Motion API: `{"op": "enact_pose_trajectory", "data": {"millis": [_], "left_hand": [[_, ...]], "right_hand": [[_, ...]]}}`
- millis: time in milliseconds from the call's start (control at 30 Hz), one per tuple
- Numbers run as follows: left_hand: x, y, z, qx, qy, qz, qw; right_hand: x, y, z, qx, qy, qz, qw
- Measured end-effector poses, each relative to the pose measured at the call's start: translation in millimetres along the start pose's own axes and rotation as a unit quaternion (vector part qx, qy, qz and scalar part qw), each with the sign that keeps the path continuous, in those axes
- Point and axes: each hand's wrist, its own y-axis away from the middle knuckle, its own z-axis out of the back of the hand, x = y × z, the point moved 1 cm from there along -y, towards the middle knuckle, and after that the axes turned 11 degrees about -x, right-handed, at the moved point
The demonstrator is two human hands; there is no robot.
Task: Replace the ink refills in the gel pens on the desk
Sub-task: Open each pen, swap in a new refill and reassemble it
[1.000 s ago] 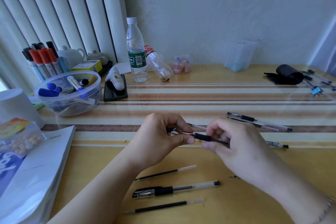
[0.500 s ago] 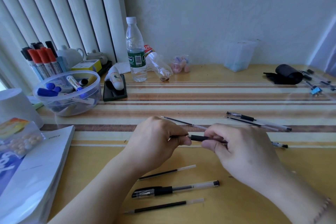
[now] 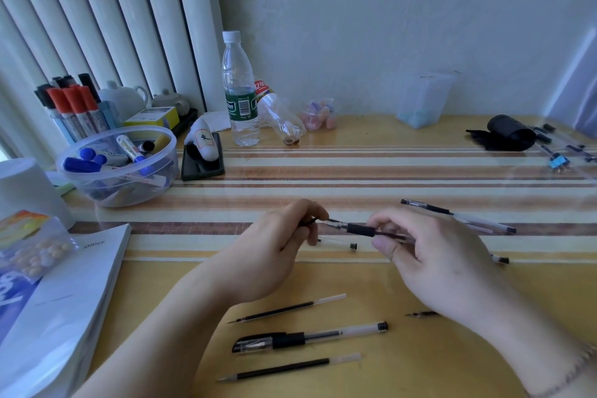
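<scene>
My right hand pinches a gel pen by its barrel, just behind the black grip, with the tip pointing left. My left hand is closed on a small dark pen part just left of that tip; I cannot tell whether they touch. Below the pen, a clear barrel piece with a black end lies on the desk. Nearer to me lie a loose refill, a capped gel pen and a second refill. A small pen tip lies by my right wrist.
More pens lie right of my hands. At the left are a clear bowl of markers, a book, a phone and a water bottle. A black pouch and a binder clip sit far right.
My hands have drawn slightly apart, and the pen's tip now shows between them. The thin refill that stuck out behind my left hand half a second ago is out of sight.
</scene>
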Motion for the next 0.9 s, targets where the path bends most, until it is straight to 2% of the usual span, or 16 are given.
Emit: {"op": "enact_pose_trajectory", "data": {"millis": [133,267,567,733,900], "left_hand": [[1,-3,0,-0.021,-0.001,0.027,0.999],[0,-3,2,-0.038,-0.046,0.008,0.998],[3,-2,1,-0.050,-0.046,0.011,0.998],[-9,0,-5,-0.016,-0.032,-0.036,0.999],[-12,1,-7,-0.007,-0.023,-0.051,0.998]], "right_hand": [[1,0,0,0.006,-0.009,0.000,1.000],[0,1,-1,0.005,-0.011,0.015,1.000],[-7,-2,-2,-0.011,-0.014,0.011,1.000],[-1,2,-3,-0.007,-0.012,0.051,0.999],[-1,3,-6,-0.039,-0.027,0.064,0.997]]}}
